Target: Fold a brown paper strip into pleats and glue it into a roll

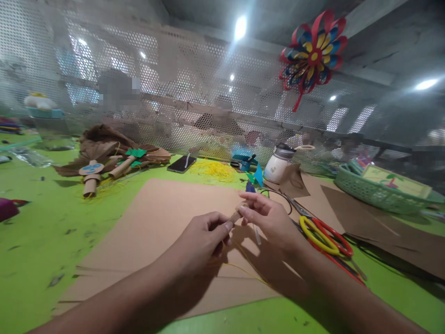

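Observation:
Above a stack of brown paper sheets [174, 208], both hands work on one small brown paper piece [235, 216], narrow and possibly folded or rolled. My left hand [208, 232] pinches its lower end between thumb and curled fingers. At the upper end, my right hand [267, 218] grips it with thumb and fingertips. Thin yellow string [246, 268] trails below the hands across the paper. Whether the string is tied to the piece is hidden by the fingers. A pale narrow strip [257, 235] shows just under my right hand.
Scissors with red and yellow handles [320, 236] lie right of my right hand. Behind are a phone [181, 163], yellow shredded strands [213, 170], a white jug [278, 164] and a green basket [375, 192]. Brown paper figures [92, 178] lie at left on the green table [31, 260].

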Demonstrator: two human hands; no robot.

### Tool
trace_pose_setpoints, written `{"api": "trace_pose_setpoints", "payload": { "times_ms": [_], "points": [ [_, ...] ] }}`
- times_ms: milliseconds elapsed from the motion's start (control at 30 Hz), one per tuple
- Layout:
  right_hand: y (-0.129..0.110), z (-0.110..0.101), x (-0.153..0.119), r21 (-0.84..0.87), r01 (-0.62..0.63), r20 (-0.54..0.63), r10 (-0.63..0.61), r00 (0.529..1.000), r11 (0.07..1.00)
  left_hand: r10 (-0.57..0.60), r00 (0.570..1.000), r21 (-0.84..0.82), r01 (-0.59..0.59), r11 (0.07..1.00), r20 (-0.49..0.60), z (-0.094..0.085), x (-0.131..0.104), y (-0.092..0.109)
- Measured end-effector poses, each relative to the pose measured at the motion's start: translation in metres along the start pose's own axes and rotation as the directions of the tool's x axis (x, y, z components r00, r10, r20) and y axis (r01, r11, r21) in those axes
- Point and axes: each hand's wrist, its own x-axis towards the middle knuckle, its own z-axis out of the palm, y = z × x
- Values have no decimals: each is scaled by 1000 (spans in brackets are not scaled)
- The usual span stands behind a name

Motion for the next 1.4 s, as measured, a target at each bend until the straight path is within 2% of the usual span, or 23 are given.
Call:
{"api": "trace_pose_setpoints", "payload": {
  "times_ms": [133, 333, 500, 767, 900, 1033, 1233, 1400],
  "points": [
    [1, -3, 0, 93, 2, 28, -5, 1000, 996, -6, 1000, -4, 6, 1000, 20, -1, 4, -6],
    [4, -7, 1, 125, 10, 28, -13, 1000, 992, -26, 999, 46, 24, 999, 39, -6, 9, -7],
    [6, -9, 2, 164, -11, 49, 3, 999, 986, -41, 998, -46, 44, 998, 52, -7, 6, -10],
    [3, -12, 1, 185, -74, 145, 47, 988, 980, -85, 995, -126, 92, 988, 60, -5, 4, -9],
    [2, -6, -2, 135, -70, 149, 49, 988, 988, -57, 997, -166, 63, 984, 42, -5, 5, -13],
    [2, 2, -4, 52, -57, 119, 51, 992, 997, -39, 997, -195, 52, 979, 71, -4, 4, -15],
    [1, 5, -5, 122, -43, 100, 31, 994, 992, -73, 995, -144, 84, 986, 74, -4, 3, -12],
    [6, 0, -4, 214, -102, 94, 84, 992, 971, -65, 993, -146, 79, 986, 99, -7, 5, -13]
  ]
}}
